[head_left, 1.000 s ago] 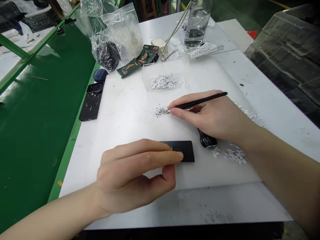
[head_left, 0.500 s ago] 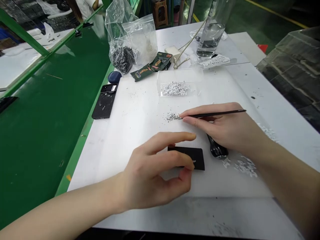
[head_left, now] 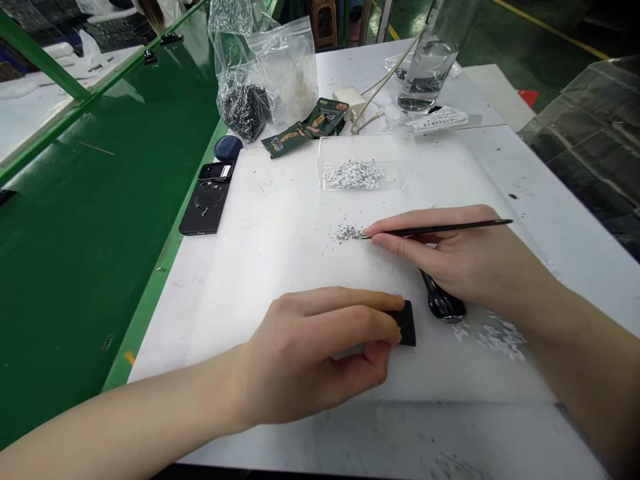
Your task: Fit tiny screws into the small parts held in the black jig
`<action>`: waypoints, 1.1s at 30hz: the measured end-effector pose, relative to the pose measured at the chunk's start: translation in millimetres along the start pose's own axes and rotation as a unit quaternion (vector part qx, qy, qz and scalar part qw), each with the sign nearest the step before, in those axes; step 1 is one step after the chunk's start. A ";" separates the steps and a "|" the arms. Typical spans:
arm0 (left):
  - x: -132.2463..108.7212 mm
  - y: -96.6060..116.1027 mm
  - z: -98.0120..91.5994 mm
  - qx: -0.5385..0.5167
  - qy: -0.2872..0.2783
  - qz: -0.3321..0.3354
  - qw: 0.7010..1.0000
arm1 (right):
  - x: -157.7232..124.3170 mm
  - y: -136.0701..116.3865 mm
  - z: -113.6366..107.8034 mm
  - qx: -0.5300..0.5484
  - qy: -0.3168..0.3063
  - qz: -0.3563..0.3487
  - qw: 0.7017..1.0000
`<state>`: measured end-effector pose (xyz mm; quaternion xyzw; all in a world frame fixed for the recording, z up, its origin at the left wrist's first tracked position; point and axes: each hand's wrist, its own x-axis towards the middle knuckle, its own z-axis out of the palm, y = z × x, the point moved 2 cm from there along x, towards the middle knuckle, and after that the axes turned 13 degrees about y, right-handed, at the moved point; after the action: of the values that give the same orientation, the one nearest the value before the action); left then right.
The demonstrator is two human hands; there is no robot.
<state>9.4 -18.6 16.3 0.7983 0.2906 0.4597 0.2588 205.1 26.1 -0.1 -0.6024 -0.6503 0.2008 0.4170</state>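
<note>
The right hand [head_left: 465, 260] is pinching a slim black pick [head_left: 440, 228] between thumb and fingers, its tip just beside a small heap of grey specks [head_left: 347, 233] on a white sheet [head_left: 280, 267] at mid-frame. The left hand [head_left: 315, 353] is lying over a flat black rectangular piece [head_left: 407, 327] at lower centre, its fingers [head_left: 350, 303] covering most of it; whether they are gripping it, I cannot tell. A dark object [head_left: 443, 307] is sitting just under the right hand. A clear plastic tray [head_left: 365, 143] holding white fragments [head_left: 353, 175] is sitting above the heap, and a black phone case [head_left: 203, 207] is lying at left.
</note>
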 end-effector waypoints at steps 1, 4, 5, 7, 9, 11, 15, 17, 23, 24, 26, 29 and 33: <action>0.0 0.4 0.2 0.002 0.000 0.001 1.000 | 0.1 -0.2 0.1 -0.001 -0.001 -0.002 1.000; -0.9 1.4 0.7 -0.003 0.009 -0.012 1.000 | 0.3 -0.4 -0.5 -0.001 -0.002 -0.004 1.000; -1.4 1.7 0.8 -0.008 0.012 -0.020 1.000 | 0.3 -0.4 -1.0 0.000 0.000 -0.004 1.000; -2.3 1.8 0.9 -0.020 0.012 -0.048 0.999 | 0.2 -0.5 -1.7 0.001 0.002 -0.003 1.000; -3.0 1.0 0.7 -0.036 0.013 -0.092 0.995 | 0.3 -0.3 -2.0 0.001 0.001 0.003 1.000; -3.6 0.1 0.8 -0.056 0.011 -0.134 0.989 | 0.6 0.4 -1.5 0.000 -0.002 0.009 1.000; -5.3 -0.3 2.2 -0.077 0.011 -0.172 0.982 | 1.6 2.5 -0.4 0.000 -0.006 0.010 1.000; -6.3 -0.2 2.6 -0.078 0.016 -0.175 0.981 | 1.9 3.0 -0.4 0.002 -0.009 0.013 1.000; -3.7 -3.1 3.0 -0.079 -0.012 -0.173 0.982 | 2.1 -0.6 -3.0 0.006 -0.019 0.010 1.000; -2.5 -4.1 3.3 -0.068 -0.027 -0.172 0.982 | 2.1 -1.5 -3.4 0.006 -0.020 0.008 1.000; -0.2 -5.7 4.4 -0.053 -0.056 -0.157 0.985 | 2.2 -2.7 -3.9 0.005 -0.020 0.006 1.000; 1.7 -6.2 5.0 -0.051 -0.055 -0.109 0.991 | 2.3 -3.9 -4.6 0.003 -0.016 -0.004 1.000; 0.5 -5.0 4.8 -0.039 -0.044 -0.111 0.992 | 2.9 -5.6 -7.7 0.006 -0.018 -0.012 1.000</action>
<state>12.8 -15.5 11.1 0.7699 0.3474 0.4035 0.3516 207.8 25.9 9.4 -0.5883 -0.6635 0.2103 0.4117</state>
